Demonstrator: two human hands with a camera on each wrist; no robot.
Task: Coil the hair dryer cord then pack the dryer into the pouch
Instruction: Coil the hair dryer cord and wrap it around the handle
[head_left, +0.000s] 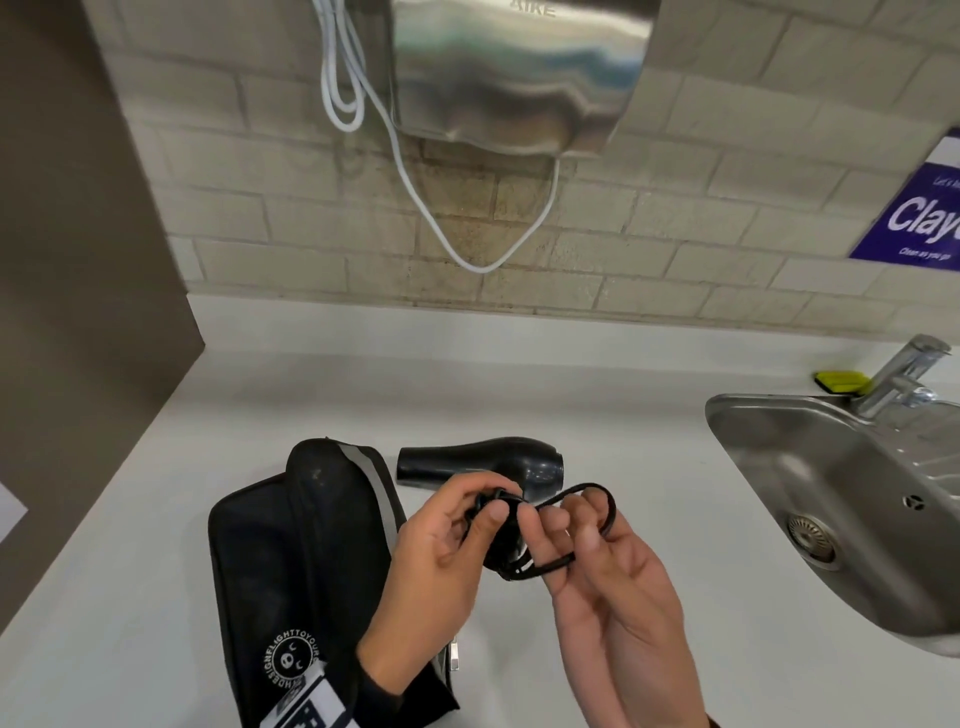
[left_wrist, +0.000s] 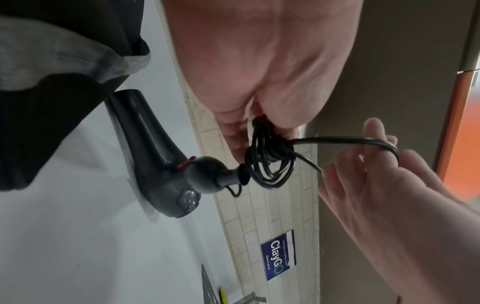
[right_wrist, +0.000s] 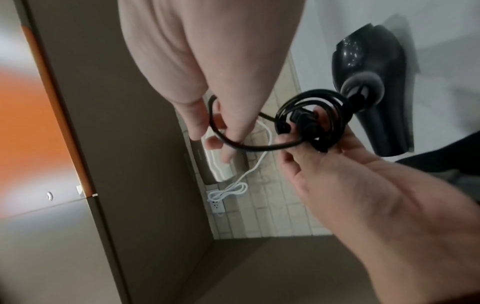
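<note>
1. The left hand (head_left: 441, 540) pinches a small bundle of black cord (head_left: 501, 540) between thumb and fingertips, holding it above the white counter (head_left: 597, 405).
2. The right hand (head_left: 613, 566) has a loose loop of the same cord running around its fingers (right_wrist: 228, 131); they are bent around the strand, palm turned up.
3. The wrist views show several tight turns already wound, with the plug sitting inside the coil against the left fingers.
4. The black hair dryer (head_left: 483, 462) lies on its side on the counter just beyond the hands, nozzle pointing left; the cord leaves its handle end and goes straight into the coil.
5. The black pouch (head_left: 306, 561) lies flat on the counter to the left of the hands, beside the dryer's nozzle, partly under the left forearm. Whether its opening is unzipped cannot be told.
6. A steel sink (head_left: 831, 483) with a tap (head_left: 904, 374) is set into the counter at the right.
7. A metal hand dryer (head_left: 514, 67) with a white cable hangs on the far tiled wall.
</note>
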